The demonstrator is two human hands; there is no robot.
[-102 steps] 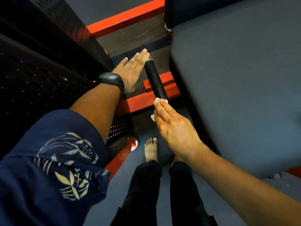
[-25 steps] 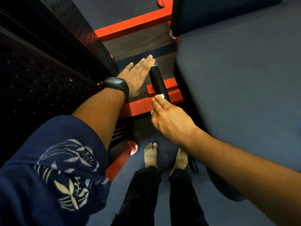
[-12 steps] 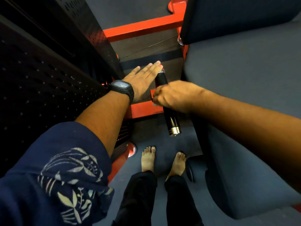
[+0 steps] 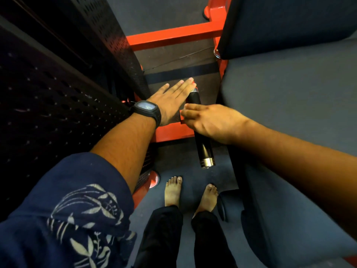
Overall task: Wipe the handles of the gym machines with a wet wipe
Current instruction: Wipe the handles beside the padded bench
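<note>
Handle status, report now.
Left hand flat, fingers straight, by far end of handle. Right hand curled over handle mid-length; wipe not seen. Nothing in the way.

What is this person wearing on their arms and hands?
The left arm has a navy sleeve with a pale leaf print and a black watch at the wrist. The right arm shows no sleeve. The left hand and right hand are ungloved.

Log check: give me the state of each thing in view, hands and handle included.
handle: black, near metal-capped end uncovered.
left hand: flat, fingers straight, fingertips beside the handle's far end.
right hand: across the handle's middle, blurred; grip unclear.
wet wipe: not visible.
watch: strapped on the left wrist.
</note>
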